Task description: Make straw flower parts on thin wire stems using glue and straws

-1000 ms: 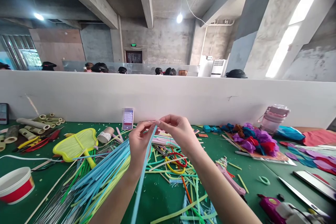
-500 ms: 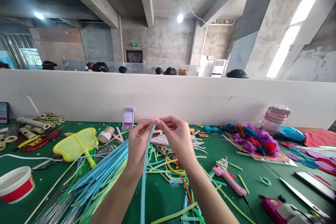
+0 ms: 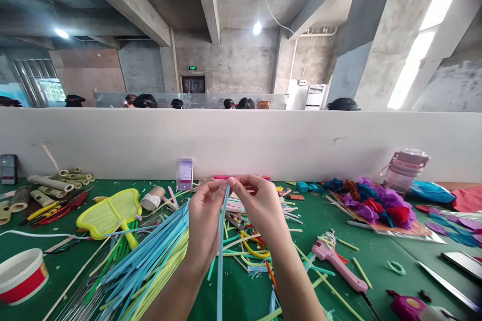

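Between both hands hangs a long, narrow light-blue strip (image 3: 220, 261), its upper end pinched at my fingertips and its length falling toward me. My left hand (image 3: 205, 218) is closed, thumb and forefinger on the strip's top end. My right hand (image 3: 259, 205) is closed as well, its thumb and forefinger meeting the same end from the other side. Below the hands, a bundle of similar blue strips (image 3: 146, 246) lies left of my left wrist. Loose coloured strips and a yellow loop (image 3: 252, 248) lie under my right hand.
On the left are a yellow mesh shape with a handle (image 3: 116, 213), a red-and-white tub (image 3: 23, 276), pliers (image 3: 64, 205) and bamboo tubes (image 3: 52, 185). A phone (image 3: 185, 174) leans on the partition (image 3: 241, 140). A pink glue gun (image 3: 339, 261), scissors (image 3: 446, 283) and a bottle (image 3: 406, 170) are on the right.
Both hands have shifted slightly right in the picture with the light-blue strip, which now hangs straighter. The pinch at its top end stays. The camera view has moved a little.
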### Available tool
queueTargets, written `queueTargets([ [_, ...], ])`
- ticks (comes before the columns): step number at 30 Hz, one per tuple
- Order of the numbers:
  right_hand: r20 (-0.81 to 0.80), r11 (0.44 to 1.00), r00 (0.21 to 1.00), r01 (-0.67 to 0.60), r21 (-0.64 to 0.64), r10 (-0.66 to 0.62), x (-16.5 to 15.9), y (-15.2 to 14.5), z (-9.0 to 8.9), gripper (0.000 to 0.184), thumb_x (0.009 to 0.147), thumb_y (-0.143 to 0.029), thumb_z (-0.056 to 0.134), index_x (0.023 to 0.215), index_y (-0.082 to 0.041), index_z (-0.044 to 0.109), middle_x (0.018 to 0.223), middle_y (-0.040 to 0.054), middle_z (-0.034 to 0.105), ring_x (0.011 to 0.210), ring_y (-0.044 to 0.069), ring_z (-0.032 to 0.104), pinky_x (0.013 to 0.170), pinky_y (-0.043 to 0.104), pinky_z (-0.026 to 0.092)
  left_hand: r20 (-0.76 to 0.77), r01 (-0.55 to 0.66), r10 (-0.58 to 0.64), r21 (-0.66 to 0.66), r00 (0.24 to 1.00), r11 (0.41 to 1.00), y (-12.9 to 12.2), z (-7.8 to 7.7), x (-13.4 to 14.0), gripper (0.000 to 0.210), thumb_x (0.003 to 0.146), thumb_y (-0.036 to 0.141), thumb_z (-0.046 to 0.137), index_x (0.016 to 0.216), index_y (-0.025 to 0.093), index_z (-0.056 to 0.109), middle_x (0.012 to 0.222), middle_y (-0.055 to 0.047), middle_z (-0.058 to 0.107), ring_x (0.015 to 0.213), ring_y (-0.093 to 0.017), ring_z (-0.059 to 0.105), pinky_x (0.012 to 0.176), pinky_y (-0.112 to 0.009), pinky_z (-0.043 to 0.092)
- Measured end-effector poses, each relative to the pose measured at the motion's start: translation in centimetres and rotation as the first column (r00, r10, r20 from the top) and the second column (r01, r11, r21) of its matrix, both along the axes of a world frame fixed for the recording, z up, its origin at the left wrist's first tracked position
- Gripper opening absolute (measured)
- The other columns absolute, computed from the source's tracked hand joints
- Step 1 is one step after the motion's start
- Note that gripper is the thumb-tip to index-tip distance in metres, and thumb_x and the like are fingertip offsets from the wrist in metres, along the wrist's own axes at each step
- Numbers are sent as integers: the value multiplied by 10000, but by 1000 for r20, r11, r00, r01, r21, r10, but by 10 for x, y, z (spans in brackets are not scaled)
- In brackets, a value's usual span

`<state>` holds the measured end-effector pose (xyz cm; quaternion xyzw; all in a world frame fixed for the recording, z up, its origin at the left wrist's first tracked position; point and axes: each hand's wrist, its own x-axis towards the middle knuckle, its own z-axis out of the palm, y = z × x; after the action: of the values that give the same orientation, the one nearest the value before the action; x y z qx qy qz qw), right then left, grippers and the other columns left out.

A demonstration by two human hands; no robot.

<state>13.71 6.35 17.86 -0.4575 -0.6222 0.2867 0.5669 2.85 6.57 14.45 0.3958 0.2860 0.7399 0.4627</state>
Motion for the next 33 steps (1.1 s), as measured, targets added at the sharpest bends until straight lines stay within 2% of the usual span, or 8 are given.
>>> queueTargets([
  [6,-74,994,992,-106,2,106,7,-1,-4,336,872,-493,650,848,-167,726,835,88,764,770,234,683,682,317,483,-12,70,-71,-30,997,997,-3,0,2,248,803,378,787,827,175,647,800,9,644,805,-143,622,777,-255,493],
  [13,3,990,991,-137,26,137,22,8,-5,365,917,-501,587,897,-150,684,866,90,735,782,212,651,669,305,441,-344,116,-115,-19,932,993,-17,7,-6,299,925,485,627,1043,224,710,1085,-61,716,1041,-220,648,895,-298,509],
  [18,72,993,992,-105,45,101,30,9,-4,356,934,-501,551,835,-171,639,831,70,701,768,196,613,648,298,404,-770,52,26,77,637,996,-33,18,-19,308,872,435,691,1126,262,705,1087,-80,714,978,-260,668,788,-315,521],
  [22,93,995,992,-89,53,84,34,10,-6,349,946,-489,523,813,-182,624,802,59,686,746,190,603,641,296,399,-957,-63,153,142,245,988,-46,22,-31,198,863,408,665,753,244,665,687,-15,625,583,-193,529,524,-275,327],
  [25,86,996,994,-75,45,71,40,12,-6,345,932,-495,542,835,-178,638,794,61,689,732,193,602,644,301,415,-996,-24,-7,-9,94,1000,-53,26,-47,319,909,399,582,638,237,535,497,47,471,450,-147,369,474,-272,219],
  [28,73,998,996,-45,40,42,48,15,-7,341,913,-501,569,849,-177,656,825,76,708,792,217,628,682,313,447,-985,100,-174,-174,-13,980,-54,31,-68,289,844,346,645,610,230,522,517,51,490,486,-139,420,473,-251,238],
  [31,65,999,998,-17,28,15,53,19,-9,355,905,-514,573,860,-175,668,848,89,719,833,237,649,728,334,467,-911,212,-399,-412,-102,886,-50,36,-86,215,785,303,691,626,230,566,546,38,586,500,-148,524,470,-227,310],
  [33,60,1000,998,-13,8,13,55,23,-12,365,898,-522,575,862,-171,670,850,93,720,838,244,654,740,343,471,-859,215,-506,-510,-75,833,-47,38,-95,194,832,329,656,680,236,580,565,25,649,489,-156,573,479,-221,378],
])
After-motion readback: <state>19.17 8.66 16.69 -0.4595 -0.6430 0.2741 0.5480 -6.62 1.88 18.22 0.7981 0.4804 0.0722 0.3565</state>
